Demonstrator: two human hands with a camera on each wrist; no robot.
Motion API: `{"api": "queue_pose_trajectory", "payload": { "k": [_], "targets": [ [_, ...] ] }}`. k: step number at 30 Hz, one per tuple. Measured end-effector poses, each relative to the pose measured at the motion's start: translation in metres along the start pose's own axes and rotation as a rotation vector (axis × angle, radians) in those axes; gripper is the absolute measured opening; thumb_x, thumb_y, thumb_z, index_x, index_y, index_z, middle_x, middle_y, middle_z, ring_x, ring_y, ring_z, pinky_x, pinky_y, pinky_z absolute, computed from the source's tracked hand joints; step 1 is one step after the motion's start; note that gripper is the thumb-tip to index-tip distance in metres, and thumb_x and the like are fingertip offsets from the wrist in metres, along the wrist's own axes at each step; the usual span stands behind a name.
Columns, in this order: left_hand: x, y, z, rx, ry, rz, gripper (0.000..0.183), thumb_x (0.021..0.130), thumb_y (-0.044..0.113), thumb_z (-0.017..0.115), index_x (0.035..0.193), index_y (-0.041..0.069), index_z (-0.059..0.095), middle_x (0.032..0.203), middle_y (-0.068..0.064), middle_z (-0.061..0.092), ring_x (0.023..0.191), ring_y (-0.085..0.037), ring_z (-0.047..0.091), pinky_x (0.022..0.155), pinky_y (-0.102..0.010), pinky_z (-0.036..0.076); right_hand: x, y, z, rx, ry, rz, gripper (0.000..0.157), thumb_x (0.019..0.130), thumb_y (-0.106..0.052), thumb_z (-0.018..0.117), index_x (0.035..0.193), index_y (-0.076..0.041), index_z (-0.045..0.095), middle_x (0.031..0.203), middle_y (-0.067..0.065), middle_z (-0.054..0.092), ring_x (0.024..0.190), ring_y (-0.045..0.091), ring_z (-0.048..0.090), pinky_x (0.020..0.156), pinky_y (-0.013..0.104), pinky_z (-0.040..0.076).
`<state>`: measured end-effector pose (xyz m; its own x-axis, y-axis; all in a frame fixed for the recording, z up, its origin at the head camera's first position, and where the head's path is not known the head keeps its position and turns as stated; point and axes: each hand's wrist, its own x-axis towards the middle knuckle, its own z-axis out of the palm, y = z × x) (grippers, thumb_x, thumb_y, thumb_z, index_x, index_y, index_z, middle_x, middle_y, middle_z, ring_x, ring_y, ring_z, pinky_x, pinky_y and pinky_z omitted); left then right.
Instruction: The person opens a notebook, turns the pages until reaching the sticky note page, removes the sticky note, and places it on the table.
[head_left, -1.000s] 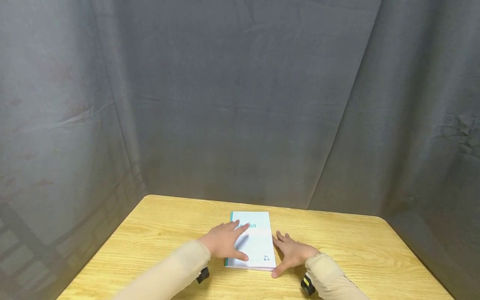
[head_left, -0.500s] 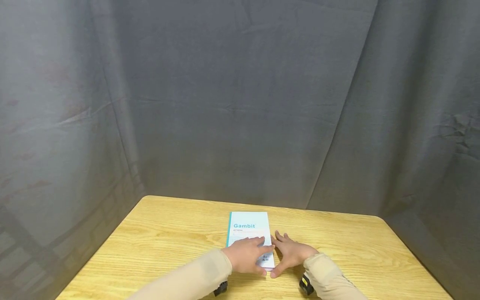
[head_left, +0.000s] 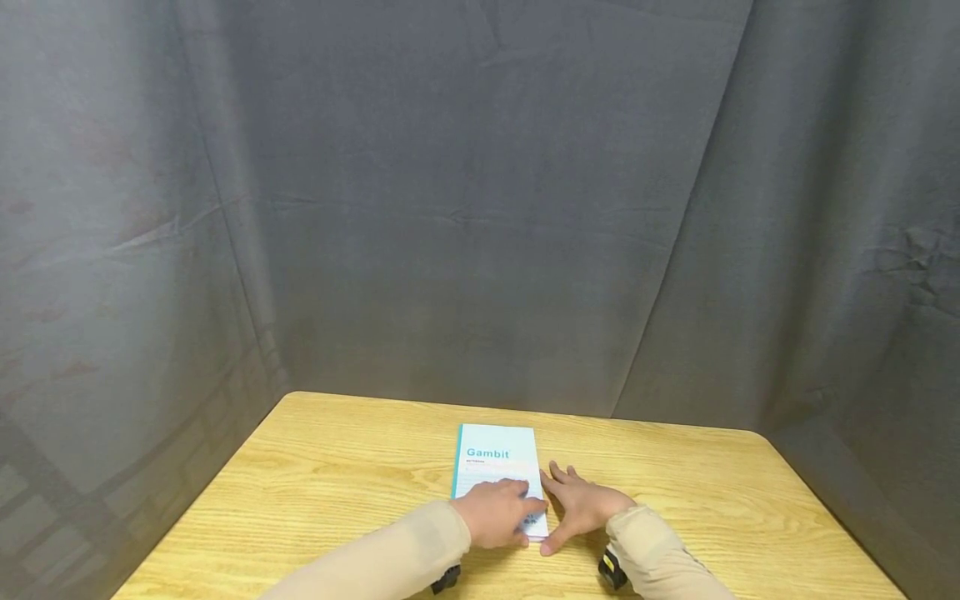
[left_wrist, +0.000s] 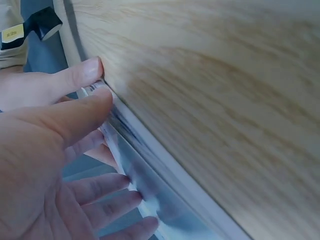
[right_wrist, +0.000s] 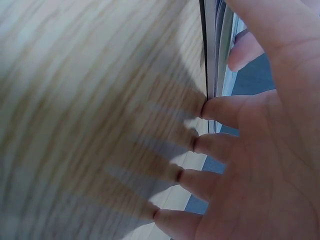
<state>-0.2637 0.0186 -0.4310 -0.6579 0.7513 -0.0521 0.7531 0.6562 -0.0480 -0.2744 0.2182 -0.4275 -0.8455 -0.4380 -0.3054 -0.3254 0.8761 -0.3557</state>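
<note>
A thin white notebook (head_left: 498,442) with a teal spine and the word "Gambit" lies flat, its spine to the left. My left hand (head_left: 495,514) reaches across its lower part, hiding some of the cover. In the left wrist view, the left thumb (left_wrist: 95,107) is at the near right corner, and the other fingers extend over the glossy cover. My right hand (head_left: 588,506) is spread beside the right edge. Its fingertips rest on the wood by the page edges (right_wrist: 218,55) in the right wrist view, with the thumb at the near corner.
The notebook lies on a light wooden table (head_left: 337,450) with rounded far corners. Grey curtains (head_left: 465,208) hang behind it and on both sides. Each wrist wears a small black device, such as the right one (head_left: 612,568).
My left hand has moved right and nearer, from above the notebook's left half to its near right corner, uncovering the title. The right hand has stayed nearly still.
</note>
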Motion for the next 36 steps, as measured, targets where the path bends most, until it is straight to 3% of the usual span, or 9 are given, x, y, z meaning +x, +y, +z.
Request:
{"api": "queue_pose_trajectory", "payload": {
  "k": [6,11,14,16,22,29,32,36],
  "targets": [
    [-0.003,0.002,-0.006,-0.041,0.022,-0.011,0.054,0.088,0.039,0.067,0.139,0.034,0.05,0.136,-0.002,0.056,0.121,-0.017,0.057,0.087,-0.034,0.054,0.0,-0.001,-0.001,0.018,0.001,0.002,0.118,0.065,-0.059,0.081,0.152,-0.004,0.024,0.157,0.027,0.015,0.141,0.055,0.013,0.101,0.075,0.023],
    [-0.009,-0.001,-0.017,-0.048,0.114,0.041,0.053,0.088,0.024,0.07,0.137,0.036,0.052,0.127,-0.002,0.061,0.103,-0.013,0.064,0.072,-0.024,0.055,0.0,-0.001,-0.001,0.025,-0.007,-0.002,0.117,0.066,-0.057,0.081,0.151,-0.002,0.025,0.157,0.028,0.013,0.14,0.056,0.011,0.1,0.076,0.021],
    [-0.014,-0.004,-0.024,-0.096,0.173,0.064,0.052,0.086,0.016,0.07,0.133,0.035,0.056,0.122,-0.001,0.062,0.101,-0.01,0.063,0.071,-0.021,0.053,0.0,-0.001,-0.001,0.038,-0.005,-0.004,0.116,0.066,-0.057,0.081,0.152,-0.003,0.025,0.157,0.028,0.012,0.14,0.057,0.011,0.1,0.076,0.021],
    [-0.018,-0.007,-0.028,-0.146,0.206,0.057,0.048,0.087,0.014,0.069,0.13,0.032,0.059,0.121,0.0,0.063,0.106,-0.009,0.061,0.077,-0.021,0.053,-0.001,-0.001,-0.001,0.038,-0.002,-0.008,0.115,0.066,-0.056,0.082,0.152,-0.005,0.025,0.157,0.028,0.013,0.14,0.057,0.011,0.1,0.076,0.021],
    [-0.035,-0.019,-0.044,-0.35,0.32,-0.05,0.029,0.088,0.016,0.069,0.117,0.021,0.065,0.112,0.003,0.064,0.1,-0.008,0.061,0.084,-0.024,0.051,-0.001,0.0,-0.002,-0.003,0.008,-0.004,0.115,0.066,-0.056,0.081,0.151,-0.003,0.025,0.157,0.027,0.016,0.141,0.053,0.015,0.104,0.071,0.024],
    [-0.061,-0.039,-0.052,-0.667,0.486,-0.189,0.013,0.087,0.015,0.07,0.1,0.019,0.067,0.102,0.001,0.062,0.088,-0.012,0.066,0.068,-0.02,0.052,-0.001,0.0,-0.003,0.005,-0.004,0.002,0.115,0.066,-0.055,0.082,0.151,-0.003,0.025,0.158,0.025,0.016,0.142,0.052,0.014,0.104,0.071,0.024],
    [-0.072,-0.049,-0.052,-0.728,0.566,-0.232,0.009,0.086,0.012,0.07,0.093,0.016,0.068,0.096,0.002,0.062,0.08,-0.011,0.064,0.064,-0.019,0.051,-0.001,0.0,-0.003,0.025,-0.017,0.002,0.116,0.067,-0.056,0.081,0.152,-0.004,0.023,0.158,0.025,0.013,0.142,0.052,0.013,0.105,0.071,0.023],
    [-0.087,-0.06,-0.052,-0.799,0.619,-0.305,0.008,0.083,0.004,0.069,0.087,0.012,0.067,0.089,0.0,0.062,0.074,-0.011,0.06,0.059,-0.02,0.052,-0.002,0.0,-0.003,0.04,-0.024,-0.005,0.117,0.067,-0.056,0.081,0.152,-0.003,0.021,0.158,0.026,0.011,0.142,0.052,0.011,0.105,0.071,0.022]
  ]
}}
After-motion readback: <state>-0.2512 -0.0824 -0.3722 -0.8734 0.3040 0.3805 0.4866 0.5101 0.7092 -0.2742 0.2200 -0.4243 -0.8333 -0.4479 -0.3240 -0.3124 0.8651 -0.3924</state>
